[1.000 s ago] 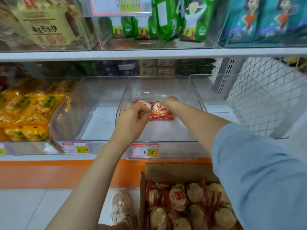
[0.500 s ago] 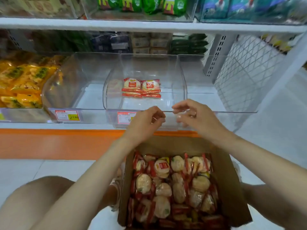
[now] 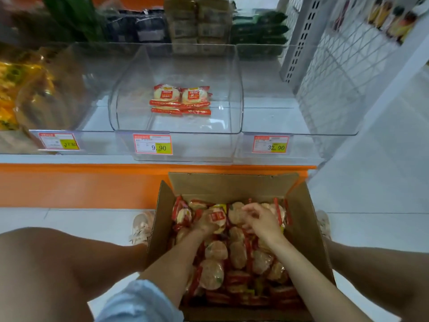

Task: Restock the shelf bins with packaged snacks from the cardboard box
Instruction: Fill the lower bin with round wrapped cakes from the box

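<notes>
1. Cardboard box (image 3: 306,228) stands open on the white floor, flaps up, its far edge against the orange shelf base (image 3: 81,182). The person's bare knees flank it.
2. The box is heaped with round cracker packets (image 3: 239,254), clear wrap with red edges, lying every way.
3. Left hand (image 3: 204,224) is down in the box near its far-left corner. Its fingers are curled round a red-labelled packet (image 3: 217,216) on top of the heap.
4. Right hand (image 3: 262,221) is just beside it, at the middle of the box's far edge. Its fingers are bent and slightly spread, tips among the packets. The view is blurred, so I cannot tell whether it grips one.
5. Middle bin (image 3: 235,94), clear plastic, sits on the lower shelf above the box. Inside, toward the back centre, two short stacks of shelved packets (image 3: 181,98) stand side by side, touching, labels up.
6. A price tag (image 3: 152,144) reading 9.90 is at the middle bin's front-left corner.
7. Left bin (image 3: 76,73) and right bin (image 3: 267,89), also clear, touch the middle bin's sides. The right one carries a tag (image 3: 271,144) reading 32.90.
8. Yellow snack bags (image 3: 9,89) fill the shelf's far-left end, and a white wire mesh panel (image 3: 336,77) closes its right end.
9. One pale shoe (image 3: 141,226) shows at the box's left wall.
</notes>
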`<state>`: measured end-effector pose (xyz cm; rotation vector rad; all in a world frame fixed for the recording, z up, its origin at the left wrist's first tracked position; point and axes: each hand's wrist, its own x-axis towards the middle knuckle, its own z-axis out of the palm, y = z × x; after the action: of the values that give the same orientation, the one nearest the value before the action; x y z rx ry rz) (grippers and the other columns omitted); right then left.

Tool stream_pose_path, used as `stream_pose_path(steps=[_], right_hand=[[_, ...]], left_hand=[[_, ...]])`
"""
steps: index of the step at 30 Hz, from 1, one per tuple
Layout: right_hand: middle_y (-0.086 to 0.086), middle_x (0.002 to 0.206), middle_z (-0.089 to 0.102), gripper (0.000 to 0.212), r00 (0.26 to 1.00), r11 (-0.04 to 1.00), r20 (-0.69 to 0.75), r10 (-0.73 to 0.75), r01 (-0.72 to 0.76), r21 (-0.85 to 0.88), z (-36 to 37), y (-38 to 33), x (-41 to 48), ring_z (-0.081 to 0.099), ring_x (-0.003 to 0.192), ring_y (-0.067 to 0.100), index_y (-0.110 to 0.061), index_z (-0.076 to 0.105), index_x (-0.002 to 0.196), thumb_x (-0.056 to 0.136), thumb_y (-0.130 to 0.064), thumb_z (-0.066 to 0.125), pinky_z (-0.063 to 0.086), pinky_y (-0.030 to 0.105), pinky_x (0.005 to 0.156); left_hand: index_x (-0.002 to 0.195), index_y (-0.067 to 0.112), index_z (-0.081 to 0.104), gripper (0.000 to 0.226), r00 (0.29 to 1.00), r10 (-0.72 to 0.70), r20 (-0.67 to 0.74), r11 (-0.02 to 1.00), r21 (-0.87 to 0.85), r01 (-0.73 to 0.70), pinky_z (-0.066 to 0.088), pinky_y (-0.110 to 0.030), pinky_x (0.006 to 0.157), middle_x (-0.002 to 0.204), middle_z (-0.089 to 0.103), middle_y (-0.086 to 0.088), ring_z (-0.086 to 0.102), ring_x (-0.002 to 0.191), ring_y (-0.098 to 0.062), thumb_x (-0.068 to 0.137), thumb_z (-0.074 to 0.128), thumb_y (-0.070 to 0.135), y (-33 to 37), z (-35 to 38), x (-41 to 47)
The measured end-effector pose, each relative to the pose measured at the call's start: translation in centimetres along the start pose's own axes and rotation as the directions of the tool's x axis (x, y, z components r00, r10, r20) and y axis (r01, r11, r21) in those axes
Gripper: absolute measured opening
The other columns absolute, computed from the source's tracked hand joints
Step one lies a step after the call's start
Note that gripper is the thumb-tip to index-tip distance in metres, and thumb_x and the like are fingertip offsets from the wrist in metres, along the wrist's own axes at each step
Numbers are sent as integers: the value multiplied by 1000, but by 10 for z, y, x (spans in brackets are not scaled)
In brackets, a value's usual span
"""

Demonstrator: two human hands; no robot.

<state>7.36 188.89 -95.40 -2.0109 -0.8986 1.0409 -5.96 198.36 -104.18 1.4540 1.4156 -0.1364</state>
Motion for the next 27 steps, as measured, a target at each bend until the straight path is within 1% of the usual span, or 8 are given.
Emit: stream_pose_path(steps=[4,9,14,16,19,21,23,27], right_hand=[[-1,92,62,8,998,998,27,62,-62,3,3,16,8,64,91,24,-21,60,94,92,-13,59,53,38,84],[1,105,63,16,998,998,29,56,-54,-42,0,25,13,60,105,21,-20,60,105,90,-13,60,50,34,91],[-11,136,39,63,984,978,173,-48,81,-191,2,23,15,31,131,10,-29,41,138,82,-33,71,31,32,110],[-10,126,46,54,969,990,246,-20,54,-133,7,23,14,39,125,8,-22,49,131,83,-24,71,36,22,98],[-1,108,58,34,988,998,150,25,-17,-58,11,29,11,54,109,14,-11,60,115,82,-7,69,37,16,77],[2,104,60,32,996,998,71,59,-57,-31,11,35,9,55,101,14,-7,61,114,82,-4,68,38,17,74],[4,103,61,31,995,995,29,97,-97,9,11,41,9,57,100,16,-6,62,111,82,-4,68,41,20,78],[8,112,64,32,991,988,-3,135,-134,74,10,50,11,59,107,23,-9,62,111,80,-5,70,48,30,88]], left_hand=[[114,24,63,36,990,-5,-139,1000,-24,1,41,-31,102,140,42,-4,49,120,-27,79,66,22,-7,16,22],[90,1,69,9,852,301,-429,951,71,-300,29,-8,80,105,47,-1,53,101,-18,85,62,4,2,3,-11],[77,17,71,20,859,474,-194,870,-49,-491,45,-20,80,94,62,-8,59,90,-18,78,69,-3,6,-16,-37],[76,24,67,29,858,501,-112,845,-152,-513,49,-28,82,92,65,-10,62,89,-24,77,68,-5,11,-18,-43],[99,7,62,20,885,454,-100,852,-241,-464,48,-16,80,94,62,-1,60,92,-14,83,62,-5,7,-23,-46],[116,4,55,32,895,391,-214,920,84,-382,44,-21,89,111,58,-7,55,107,-21,87,60,16,-13,-30,-34],[136,12,39,53,950,246,-190,852,510,-119,35,-35,102,136,41,-13,39,126,-32,88,53,30,-38,-36,-29],[144,15,23,65,973,186,-135,677,736,-27,30,-36,106,146,24,-12,26,131,-30,89,55,25,-62,-29,-36]])
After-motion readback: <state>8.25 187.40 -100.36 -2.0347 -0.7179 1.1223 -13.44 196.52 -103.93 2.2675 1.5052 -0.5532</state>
